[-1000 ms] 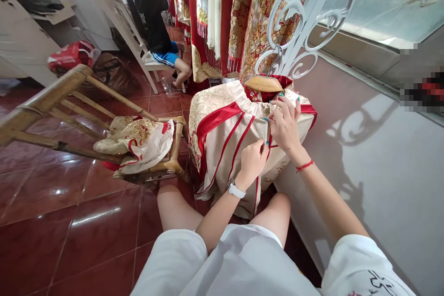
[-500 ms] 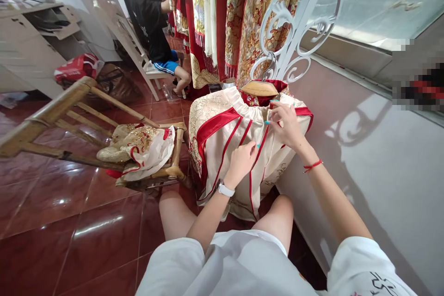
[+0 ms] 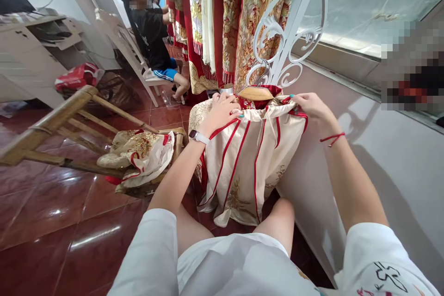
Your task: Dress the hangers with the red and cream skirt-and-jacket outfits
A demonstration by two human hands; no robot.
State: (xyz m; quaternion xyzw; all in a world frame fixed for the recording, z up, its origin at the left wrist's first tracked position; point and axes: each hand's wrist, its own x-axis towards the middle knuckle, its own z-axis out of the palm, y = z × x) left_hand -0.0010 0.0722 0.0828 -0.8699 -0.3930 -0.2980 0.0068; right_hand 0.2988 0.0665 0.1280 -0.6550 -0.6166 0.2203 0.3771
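Taking the wooden hanger point(image 3: 255, 93) as reference: well to its left, a bamboo chair point(image 3: 52, 120) carries a crumpled cream-and-red garment point(image 3: 138, 150); behind that a seated person point(image 3: 152, 37) is occupied at a row of hanging robes point(image 3: 222, 18). Just left of the hanger, the left hand point(image 3: 222, 110) lies on the top edge of the cream skirt point(image 3: 249, 162), fingers curled over the gathered waistband and closed on the cloth. The skirt hangs from the hanger, which hooks on the white scrollwork rack point(image 3: 287, 32) above, and drapes down to the person's knees. Just right of the hanger, the right hand point(image 3: 310, 106) pinches the red-trimmed corner of the waistband. The fabric appears light, soft and limp, likely somewhat slippery; the embroidery may snag. Best hold is judged to be the banded waistband, both ends.
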